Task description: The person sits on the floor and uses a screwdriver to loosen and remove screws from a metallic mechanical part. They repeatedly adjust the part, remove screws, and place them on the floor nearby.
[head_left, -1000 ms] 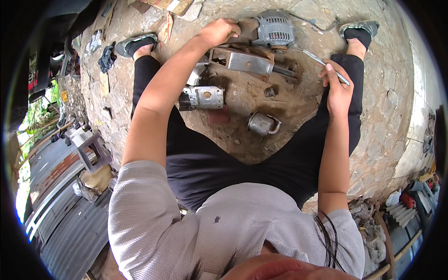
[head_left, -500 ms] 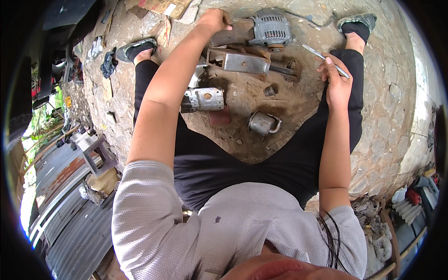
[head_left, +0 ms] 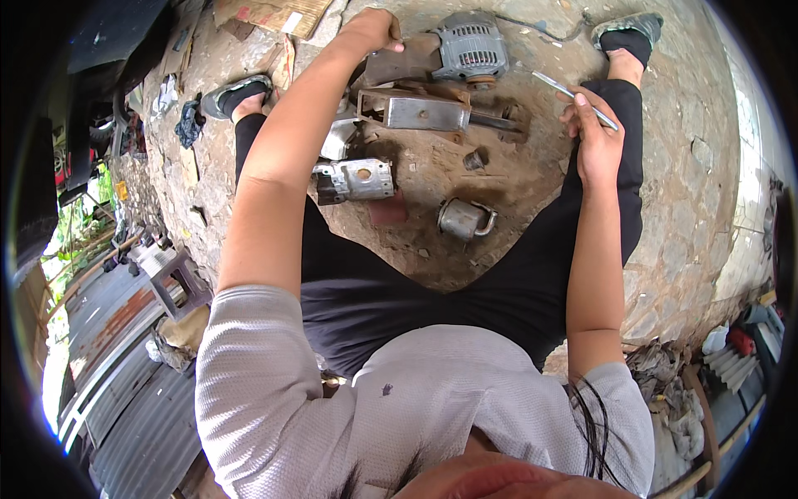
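Observation:
I sit on a stone floor with my legs spread and metal parts between them. My left hand (head_left: 370,32) is stretched far forward and grips the edge of a rusty brown metal plate (head_left: 405,62) beside a grey alternator (head_left: 472,46). My right hand (head_left: 592,133) is raised over my right knee and holds a thin grey metal rod (head_left: 565,90). A long grey metal bracket (head_left: 420,110) lies just below the left hand. Nearer to me lie a silver cylindrical part (head_left: 356,180) and a small metal cup (head_left: 461,219).
Cardboard (head_left: 270,12) lies at the far edge near my left foot (head_left: 235,93). A small metal stool (head_left: 177,279) and corrugated sheets (head_left: 116,366) are on the left. Rags and red-and-white tools (head_left: 727,341) sit at the right.
My left hand has reached further forward, away from me, onto the rusty plate. My right hand has stayed about where it was with the rod.

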Action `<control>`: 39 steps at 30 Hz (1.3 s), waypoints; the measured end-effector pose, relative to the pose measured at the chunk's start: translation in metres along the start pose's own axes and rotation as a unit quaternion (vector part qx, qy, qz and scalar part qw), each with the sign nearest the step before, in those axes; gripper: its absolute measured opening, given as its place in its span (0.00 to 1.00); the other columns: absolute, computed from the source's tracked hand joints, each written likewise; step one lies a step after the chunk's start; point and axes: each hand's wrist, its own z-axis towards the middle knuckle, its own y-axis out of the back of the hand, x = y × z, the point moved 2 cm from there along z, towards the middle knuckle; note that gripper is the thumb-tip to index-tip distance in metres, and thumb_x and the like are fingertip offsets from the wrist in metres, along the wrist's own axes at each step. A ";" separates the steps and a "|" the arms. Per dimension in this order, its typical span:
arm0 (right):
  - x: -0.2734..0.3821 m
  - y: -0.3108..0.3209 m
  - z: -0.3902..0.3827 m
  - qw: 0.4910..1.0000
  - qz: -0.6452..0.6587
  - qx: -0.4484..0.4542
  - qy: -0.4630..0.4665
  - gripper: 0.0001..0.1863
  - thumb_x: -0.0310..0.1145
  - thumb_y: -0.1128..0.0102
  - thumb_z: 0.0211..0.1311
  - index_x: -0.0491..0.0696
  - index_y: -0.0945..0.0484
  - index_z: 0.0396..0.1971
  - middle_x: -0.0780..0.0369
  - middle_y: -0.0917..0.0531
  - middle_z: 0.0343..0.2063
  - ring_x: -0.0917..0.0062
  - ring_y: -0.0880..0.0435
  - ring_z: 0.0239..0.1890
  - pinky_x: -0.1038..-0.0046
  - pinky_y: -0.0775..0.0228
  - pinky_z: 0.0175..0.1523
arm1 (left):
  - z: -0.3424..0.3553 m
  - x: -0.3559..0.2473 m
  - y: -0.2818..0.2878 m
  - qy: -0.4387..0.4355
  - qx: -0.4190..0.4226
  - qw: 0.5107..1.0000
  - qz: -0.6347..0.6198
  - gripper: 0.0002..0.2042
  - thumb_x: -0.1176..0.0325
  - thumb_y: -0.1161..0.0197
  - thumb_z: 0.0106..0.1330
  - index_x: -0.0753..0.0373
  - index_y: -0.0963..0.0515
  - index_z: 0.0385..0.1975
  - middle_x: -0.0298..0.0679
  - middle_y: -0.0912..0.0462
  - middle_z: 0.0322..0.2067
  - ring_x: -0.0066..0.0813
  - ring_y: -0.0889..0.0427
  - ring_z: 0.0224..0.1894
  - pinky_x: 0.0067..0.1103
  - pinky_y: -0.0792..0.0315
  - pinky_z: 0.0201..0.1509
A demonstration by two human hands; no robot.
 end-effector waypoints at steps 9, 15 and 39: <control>-0.004 -0.001 0.006 1.000 -0.002 0.004 0.004 0.16 0.34 0.39 0.74 0.36 0.17 0.49 0.56 0.11 0.39 0.81 0.20 0.31 0.79 0.33 0.34 | 0.015 0.030 -0.027 -0.052 -0.033 0.995 0.075 0.18 0.51 0.24 0.60 0.56 0.12 0.44 0.43 0.11 0.34 0.41 0.12 0.40 0.34 0.21 0.48; -0.007 -0.001 0.002 1.000 0.017 0.000 0.006 0.14 0.34 0.36 0.72 0.37 0.15 0.46 0.59 0.10 0.37 0.82 0.19 0.31 0.80 0.33 0.32 | 0.011 0.012 -0.021 -0.047 -0.018 0.997 0.059 0.18 0.54 0.19 0.53 0.59 0.11 0.38 0.48 0.11 0.39 0.46 0.12 0.45 0.35 0.21 0.54; -0.001 -0.054 -0.027 0.989 0.139 0.049 -0.021 0.14 0.35 0.38 0.72 0.44 0.22 0.27 0.64 0.22 0.20 0.81 0.26 0.23 0.78 0.39 0.30 | -0.348 0.014 -0.083 0.054 -0.177 0.940 -0.287 0.31 0.74 0.28 0.56 0.60 0.25 0.64 0.45 0.13 0.47 0.39 0.11 0.44 0.29 0.19 0.53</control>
